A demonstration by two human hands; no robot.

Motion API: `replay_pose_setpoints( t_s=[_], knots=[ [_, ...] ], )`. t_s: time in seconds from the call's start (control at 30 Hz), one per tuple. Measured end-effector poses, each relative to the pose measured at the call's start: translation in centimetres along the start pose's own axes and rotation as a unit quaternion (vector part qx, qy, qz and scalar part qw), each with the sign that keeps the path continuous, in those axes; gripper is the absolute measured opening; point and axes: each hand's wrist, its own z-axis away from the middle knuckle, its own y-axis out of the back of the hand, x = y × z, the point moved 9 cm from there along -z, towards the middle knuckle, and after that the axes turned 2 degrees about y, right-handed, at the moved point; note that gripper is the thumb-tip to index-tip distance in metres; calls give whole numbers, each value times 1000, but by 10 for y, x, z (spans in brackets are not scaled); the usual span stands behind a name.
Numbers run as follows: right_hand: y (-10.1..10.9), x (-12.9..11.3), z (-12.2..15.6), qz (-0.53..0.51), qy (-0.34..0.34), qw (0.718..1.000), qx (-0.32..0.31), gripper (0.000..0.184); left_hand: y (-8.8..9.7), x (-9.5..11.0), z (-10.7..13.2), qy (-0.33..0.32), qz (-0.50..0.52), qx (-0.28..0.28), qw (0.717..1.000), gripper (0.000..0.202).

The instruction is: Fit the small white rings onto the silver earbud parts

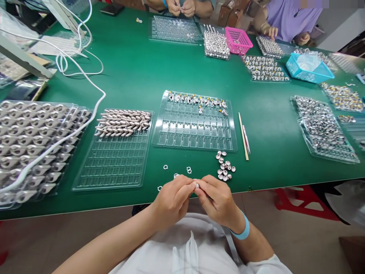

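Note:
My left hand [172,199] and my right hand [217,198] meet at the near edge of the green table [137,76], fingers pinched together on a small white part [197,185] held between both. A blue wristband sits on my right wrist. Just beyond my fingers lie a few loose white rings [188,169] and a small heap of silver-white round parts [224,167]. Further ahead is a clear compartment tray [195,125], with a row of assembled pieces along its far edge.
Left is a clear tray with grey elongated parts [123,122] and a stacked full tray [34,144] crossed by a white cable [85,114]. A wooden stick [243,136] lies right of the centre tray. Full trays, pink basket [238,40], blue basket [309,67]; other people's hands at the far edge.

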Motion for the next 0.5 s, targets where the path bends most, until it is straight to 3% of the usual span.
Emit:
replay_pose_setpoints(
  t_s=[0.5],
  knots=[
    [0,-10,2,64,30,995,64,31,3,7,-9,-13,-71,12,997,29]
  ],
)
